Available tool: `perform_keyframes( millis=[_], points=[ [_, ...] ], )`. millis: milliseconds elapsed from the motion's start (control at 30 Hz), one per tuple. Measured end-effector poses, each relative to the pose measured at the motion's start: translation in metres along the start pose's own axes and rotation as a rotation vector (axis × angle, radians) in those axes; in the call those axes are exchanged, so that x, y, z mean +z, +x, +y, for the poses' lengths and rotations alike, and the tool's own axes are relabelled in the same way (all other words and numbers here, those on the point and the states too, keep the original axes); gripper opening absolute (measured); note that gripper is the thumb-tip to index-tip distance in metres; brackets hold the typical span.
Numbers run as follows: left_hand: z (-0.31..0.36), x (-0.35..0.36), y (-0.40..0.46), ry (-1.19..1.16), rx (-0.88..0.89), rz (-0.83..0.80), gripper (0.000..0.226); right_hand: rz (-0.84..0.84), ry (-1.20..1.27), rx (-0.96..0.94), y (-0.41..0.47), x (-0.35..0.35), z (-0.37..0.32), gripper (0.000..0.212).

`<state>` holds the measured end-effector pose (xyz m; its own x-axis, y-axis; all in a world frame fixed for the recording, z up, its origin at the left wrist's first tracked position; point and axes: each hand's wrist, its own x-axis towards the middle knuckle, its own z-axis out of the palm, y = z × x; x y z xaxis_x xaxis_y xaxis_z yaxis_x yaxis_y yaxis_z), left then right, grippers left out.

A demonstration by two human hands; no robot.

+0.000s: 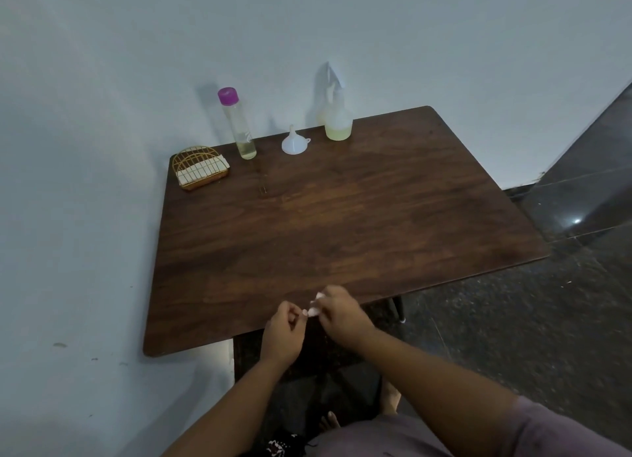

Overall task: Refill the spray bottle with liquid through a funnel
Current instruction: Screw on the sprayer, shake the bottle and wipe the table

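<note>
A: The spray bottle (338,121) stands at the table's (342,217) far edge, part full. Thin plastic, light, probably squashy; I'd grip its body, not the trigger.

B: And the funnel (294,143) beside it?

A: Stiff, feather-light. Both hands, left (284,333) and right (342,316), meet at the near edge, pinching a small white scrap (314,307).

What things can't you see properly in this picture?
- The small white thing pinched between the left hand and right hand: fingers cover most of it, too small to name.
- The spray bottle top: pale against the pale wall, so its nozzle is hard to trace.
- The white pieces in the gold wire holder: too small to identify.
- The table legs: mostly hidden under the top.
</note>
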<state>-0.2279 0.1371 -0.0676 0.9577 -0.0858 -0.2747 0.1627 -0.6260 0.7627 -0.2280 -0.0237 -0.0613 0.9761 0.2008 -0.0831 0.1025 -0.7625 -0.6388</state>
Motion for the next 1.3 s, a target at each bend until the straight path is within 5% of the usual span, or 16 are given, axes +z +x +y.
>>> perform_keyframes(
  millis=[167,300,600,767,933,1033,1100,1167,1300],
  points=[
    [-0.012,-0.001,0.001,-0.059,-0.073,0.017,0.019,0.330,0.196,0.485,0.042,-0.077,0.054,0.042],
    [-0.013,0.000,-0.002,-0.067,-0.077,0.005,0.014,0.191,0.015,0.699,0.061,-0.102,0.095,0.049],
    [-0.015,-0.011,0.002,-0.095,-0.140,0.056,0.014,-0.159,-0.185,0.069,0.055,-0.001,-0.003,0.036],
    [-0.008,-0.005,0.000,-0.074,-0.226,0.035,0.029,-0.206,-0.369,-0.311,0.006,0.017,-0.007,0.020],
    [-0.003,0.032,-0.002,-0.167,-0.402,-0.154,0.047,-0.268,-0.552,-0.353,-0.007,-0.017,0.037,0.011],
    [0.019,0.050,0.002,-0.174,-0.328,-0.240,0.034,-0.134,-0.464,-0.125,-0.019,-0.035,0.057,0.013],
    [0.042,0.055,0.010,-0.217,-0.264,-0.269,0.029,-0.002,-0.179,0.174,-0.022,-0.052,0.063,0.025],
    [0.070,0.059,0.022,-0.253,-0.220,-0.291,0.026,0.071,0.112,0.473,-0.020,-0.076,0.065,0.016],
    [0.125,0.068,0.061,-0.231,-0.119,-0.274,0.019,0.205,0.770,0.847,-0.003,-0.121,0.074,0.031]
  ],
)
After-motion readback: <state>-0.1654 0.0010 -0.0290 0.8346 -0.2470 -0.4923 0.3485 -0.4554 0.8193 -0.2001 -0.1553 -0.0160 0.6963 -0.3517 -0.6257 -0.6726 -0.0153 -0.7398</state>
